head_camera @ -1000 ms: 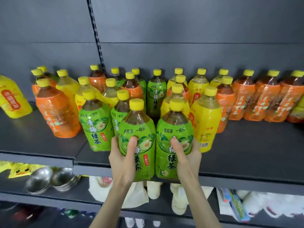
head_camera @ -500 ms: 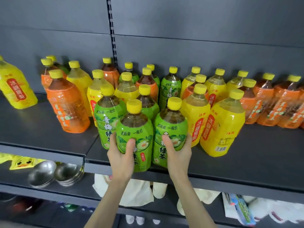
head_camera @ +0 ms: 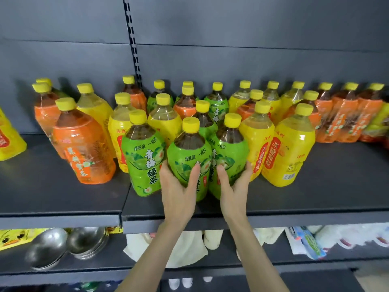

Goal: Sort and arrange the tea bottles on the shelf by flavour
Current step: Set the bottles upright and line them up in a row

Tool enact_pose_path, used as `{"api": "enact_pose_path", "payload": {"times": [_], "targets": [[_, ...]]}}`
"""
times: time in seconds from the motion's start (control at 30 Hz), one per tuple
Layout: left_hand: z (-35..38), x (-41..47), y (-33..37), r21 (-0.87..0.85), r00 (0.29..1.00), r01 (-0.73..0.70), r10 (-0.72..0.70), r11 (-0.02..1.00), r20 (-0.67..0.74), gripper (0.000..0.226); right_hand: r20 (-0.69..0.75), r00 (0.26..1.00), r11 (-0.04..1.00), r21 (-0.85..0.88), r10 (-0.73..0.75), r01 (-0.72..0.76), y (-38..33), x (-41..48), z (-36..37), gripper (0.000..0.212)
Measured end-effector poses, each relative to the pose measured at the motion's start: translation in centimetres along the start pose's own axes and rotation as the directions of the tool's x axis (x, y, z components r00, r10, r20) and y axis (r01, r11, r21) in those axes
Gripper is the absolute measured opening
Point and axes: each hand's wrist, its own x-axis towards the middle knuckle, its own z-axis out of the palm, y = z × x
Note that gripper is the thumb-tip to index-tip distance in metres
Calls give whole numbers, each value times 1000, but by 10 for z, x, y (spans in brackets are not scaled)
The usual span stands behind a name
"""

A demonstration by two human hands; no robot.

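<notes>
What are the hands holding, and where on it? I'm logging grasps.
Each grips a green tea bottle at its lower body: left hand on one, right hand on the other.

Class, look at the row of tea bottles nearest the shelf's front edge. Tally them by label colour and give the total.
Green bottles: 3
Yellow bottles: 2
Orange bottle: 1
Total: 6

The dark grey shelf (head_camera: 315,199) is formed of two boards joined at a seam. Upright bottles are carried on it — green-labelled bottles (head_camera: 145,163) at the front centre, orange-labelled bottles (head_camera: 84,152) and yellow-labelled bottles (head_camera: 288,152) beside and behind.
</notes>
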Motion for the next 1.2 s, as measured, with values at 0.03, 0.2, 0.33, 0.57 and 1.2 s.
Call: {"api": "enact_pose_path", "payload": {"times": [0.03,0.2,0.33,0.57,1.2], "targets": [[-4,-2,-2,99,999,-35,33,994,22,95,-4,1000,1000,-31,-4,4,0,-2,-1,70],[-20,-3,-11,355,987,-157,161,922,17,93,-147,989,957,-291,-34,-10,0,-10,-1,86],[-20,2,-9,302,986,-149,164,942,-25,88,-179,980,918,-396,-87,9,-1,-6,0,89],[-23,2,-8,366,966,-215,252,905,-57,71,-178,982,884,-466,-58,-32,-4,-5,-3,96],[86,-31,75,-91,900,-417,425,904,98,31,-297,933,931,-352,-206,93,-39,68,-125,28]]}}
